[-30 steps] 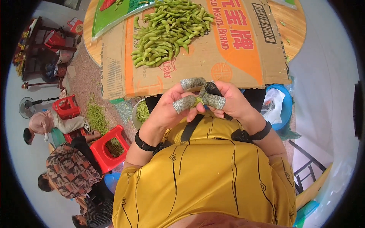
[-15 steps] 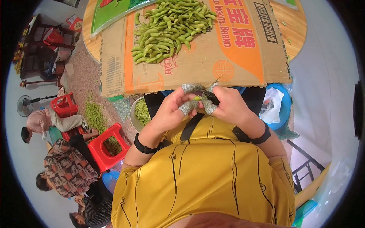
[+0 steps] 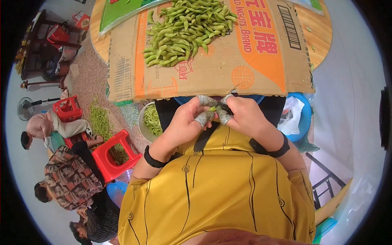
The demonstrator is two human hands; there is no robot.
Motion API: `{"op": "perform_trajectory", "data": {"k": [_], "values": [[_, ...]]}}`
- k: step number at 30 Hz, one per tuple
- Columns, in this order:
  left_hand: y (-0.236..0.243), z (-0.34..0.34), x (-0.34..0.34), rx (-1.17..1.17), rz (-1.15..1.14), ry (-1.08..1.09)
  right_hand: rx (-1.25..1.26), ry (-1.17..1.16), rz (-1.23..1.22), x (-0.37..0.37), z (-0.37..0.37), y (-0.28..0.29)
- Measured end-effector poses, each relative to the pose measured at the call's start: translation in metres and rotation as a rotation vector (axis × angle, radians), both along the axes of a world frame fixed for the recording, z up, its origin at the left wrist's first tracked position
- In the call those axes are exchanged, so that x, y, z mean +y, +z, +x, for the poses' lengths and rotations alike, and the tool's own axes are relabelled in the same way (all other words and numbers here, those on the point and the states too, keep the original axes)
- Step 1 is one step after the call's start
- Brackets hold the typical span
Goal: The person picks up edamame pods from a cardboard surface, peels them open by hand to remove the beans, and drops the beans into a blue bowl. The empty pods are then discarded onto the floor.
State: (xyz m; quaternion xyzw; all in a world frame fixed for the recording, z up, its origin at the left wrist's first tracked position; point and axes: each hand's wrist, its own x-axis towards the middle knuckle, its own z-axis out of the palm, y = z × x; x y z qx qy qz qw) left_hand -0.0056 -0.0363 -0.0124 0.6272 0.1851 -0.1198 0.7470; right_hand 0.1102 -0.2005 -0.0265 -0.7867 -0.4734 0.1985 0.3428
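My left hand (image 3: 185, 120) and my right hand (image 3: 247, 114) meet just below the near edge of the cardboard, with grey wrapping on the thumb and forefinger of each. Pinched in the left fingertips is a green soybean pod (image 3: 212, 109), only its end showing. My right fingers close on a small dark object (image 3: 223, 107) that touches the pod; its kind is mostly hidden. A heap of green soybean pods (image 3: 185, 34) lies on the flattened cardboard (image 3: 208, 81) beyond my hands.
Under the cardboard is a round wooden table (image 3: 316, 38). A bowl of green pods (image 3: 141, 126) stands left of my lap, a blue tub (image 3: 304, 122) with a white bag at right. Red stools (image 3: 107, 159) and several people (image 3: 71, 177) are on the left.
Both hands stay together at the cardboard edge; the fingers have drawn slightly closer around the pod and dark object. The whole view has shifted a little.
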Motion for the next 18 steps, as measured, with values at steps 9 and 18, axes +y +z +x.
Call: {"op": "perform_trajectory", "data": {"k": [9, 18], "values": [[0.004, -0.002, 0.01, -0.023, -0.102, 0.16, 0.113, -0.08, 0.007, -0.005, 0.008, 0.004], [0.003, -0.001, 0.009, -0.121, 0.043, 0.198, 0.028, -0.022, 0.035, -0.006, 0.005, 0.017]]}}
